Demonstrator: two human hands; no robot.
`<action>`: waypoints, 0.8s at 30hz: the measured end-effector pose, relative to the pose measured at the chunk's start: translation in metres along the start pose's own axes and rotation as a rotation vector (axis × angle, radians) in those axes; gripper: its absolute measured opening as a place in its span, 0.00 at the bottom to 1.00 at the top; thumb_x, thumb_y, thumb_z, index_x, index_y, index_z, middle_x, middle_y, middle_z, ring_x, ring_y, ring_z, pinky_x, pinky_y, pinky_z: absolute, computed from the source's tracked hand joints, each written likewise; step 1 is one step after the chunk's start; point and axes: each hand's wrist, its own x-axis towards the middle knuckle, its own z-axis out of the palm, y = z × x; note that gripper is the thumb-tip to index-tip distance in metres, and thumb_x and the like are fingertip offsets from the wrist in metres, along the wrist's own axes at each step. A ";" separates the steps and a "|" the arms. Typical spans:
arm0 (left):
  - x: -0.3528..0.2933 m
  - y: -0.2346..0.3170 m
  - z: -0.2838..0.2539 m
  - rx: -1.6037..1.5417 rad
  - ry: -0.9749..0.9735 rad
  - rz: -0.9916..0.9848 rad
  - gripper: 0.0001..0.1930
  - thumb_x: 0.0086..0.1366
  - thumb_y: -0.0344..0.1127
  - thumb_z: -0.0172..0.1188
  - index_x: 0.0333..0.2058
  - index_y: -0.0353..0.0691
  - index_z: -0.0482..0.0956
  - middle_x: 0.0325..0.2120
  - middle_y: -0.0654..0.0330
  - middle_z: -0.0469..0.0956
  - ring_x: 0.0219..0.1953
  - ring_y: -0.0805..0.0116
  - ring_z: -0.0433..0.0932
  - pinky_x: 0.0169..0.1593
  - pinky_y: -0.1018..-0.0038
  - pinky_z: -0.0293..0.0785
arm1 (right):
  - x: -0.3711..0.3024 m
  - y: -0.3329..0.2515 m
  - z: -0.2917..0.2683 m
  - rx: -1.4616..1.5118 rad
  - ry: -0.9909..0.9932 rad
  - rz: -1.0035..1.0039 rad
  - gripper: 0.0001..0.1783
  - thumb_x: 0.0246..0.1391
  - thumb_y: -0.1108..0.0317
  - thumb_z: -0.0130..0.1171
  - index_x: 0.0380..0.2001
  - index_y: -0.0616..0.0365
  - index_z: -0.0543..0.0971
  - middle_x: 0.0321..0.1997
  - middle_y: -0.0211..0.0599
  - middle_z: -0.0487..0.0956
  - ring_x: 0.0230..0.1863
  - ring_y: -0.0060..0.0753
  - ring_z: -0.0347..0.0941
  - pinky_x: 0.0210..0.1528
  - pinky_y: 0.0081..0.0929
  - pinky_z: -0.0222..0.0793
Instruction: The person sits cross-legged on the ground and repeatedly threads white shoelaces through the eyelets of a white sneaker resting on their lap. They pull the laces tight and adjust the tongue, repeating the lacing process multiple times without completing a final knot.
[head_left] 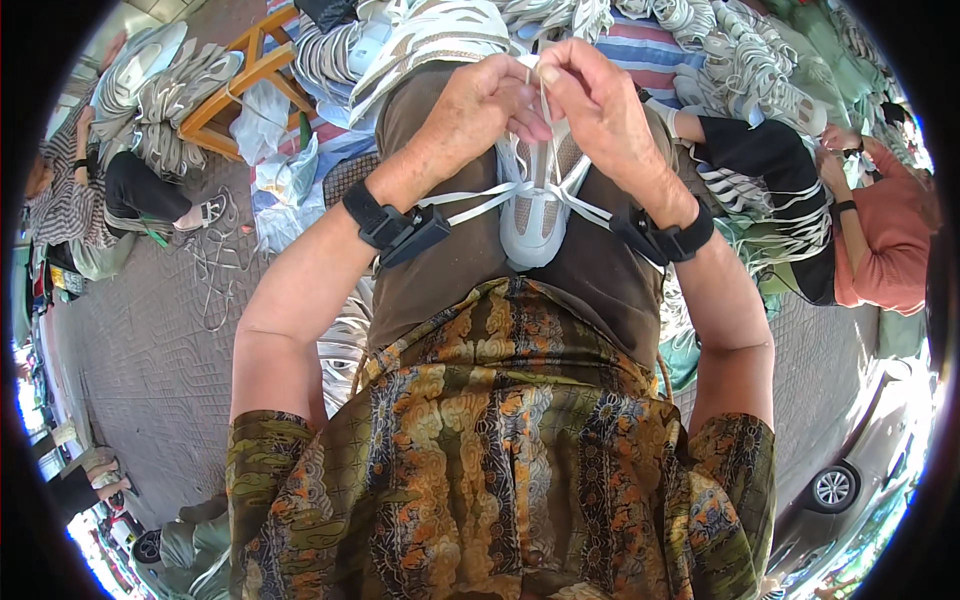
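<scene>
A pale grey and white shoe (532, 238) rests between my thighs, its rounded toe toward me. White shoelaces (585, 208) cross its front and spread to both sides, their outer ends passing near my wristbands. Above the far end of the shoe, my left hand (478, 105) pinches a thin lace between thumb and forefinger, its other fingers loosely curled. My right hand (602, 112) meets it there, thumb and bent fingers closed on the lace as well. The fingers partly cover the upper part of the shoe.
Stacked pale shoe pieces (430, 40) lie just beyond my knees, with more bundles (755, 70) on a striped sheet (650, 45). A wooden stool frame (215, 110) stands far left. People sit on both sides, one in a coral top (890, 240). Loose laces (215, 270) lie on paving.
</scene>
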 end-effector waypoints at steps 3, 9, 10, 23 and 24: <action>0.004 0.013 -0.002 -0.044 -0.050 -0.122 0.07 0.68 0.28 0.50 0.37 0.29 0.73 0.28 0.52 0.79 0.25 0.64 0.83 0.27 0.77 0.80 | 0.004 0.021 -0.005 0.007 -0.018 0.018 0.06 0.63 0.69 0.50 0.34 0.60 0.73 0.23 0.23 0.70 0.26 0.14 0.65 0.27 0.17 0.61; 0.010 0.005 0.003 -0.333 0.016 -0.275 0.09 0.67 0.29 0.54 0.40 0.27 0.76 0.29 0.51 0.80 0.27 0.64 0.83 0.29 0.77 0.81 | 0.000 0.021 -0.005 -0.127 0.021 0.033 0.06 0.62 0.68 0.53 0.36 0.59 0.74 0.27 0.25 0.72 0.27 0.16 0.64 0.30 0.19 0.63; 0.010 0.006 0.005 -0.363 0.027 -0.288 0.10 0.67 0.29 0.55 0.40 0.27 0.76 0.29 0.51 0.80 0.27 0.65 0.83 0.30 0.77 0.82 | 0.000 0.021 -0.008 -0.182 0.020 0.004 0.06 0.62 0.68 0.53 0.37 0.59 0.74 0.28 0.26 0.72 0.27 0.17 0.64 0.30 0.20 0.63; 0.002 0.026 -0.005 -0.036 -0.154 -0.145 0.09 0.67 0.34 0.55 0.36 0.35 0.80 0.23 0.64 0.77 0.17 0.81 0.71 0.21 0.84 0.67 | -0.013 0.025 -0.016 0.385 -0.267 0.205 0.09 0.65 0.65 0.50 0.40 0.58 0.75 0.22 0.21 0.67 0.23 0.13 0.58 0.27 0.16 0.55; 0.002 0.035 -0.006 -0.014 -0.176 -0.109 0.09 0.67 0.36 0.56 0.36 0.37 0.81 0.23 0.66 0.78 0.18 0.83 0.70 0.21 0.85 0.66 | -0.016 0.026 -0.017 0.368 -0.313 0.239 0.09 0.65 0.66 0.49 0.42 0.58 0.75 0.21 0.21 0.66 0.23 0.13 0.57 0.27 0.16 0.55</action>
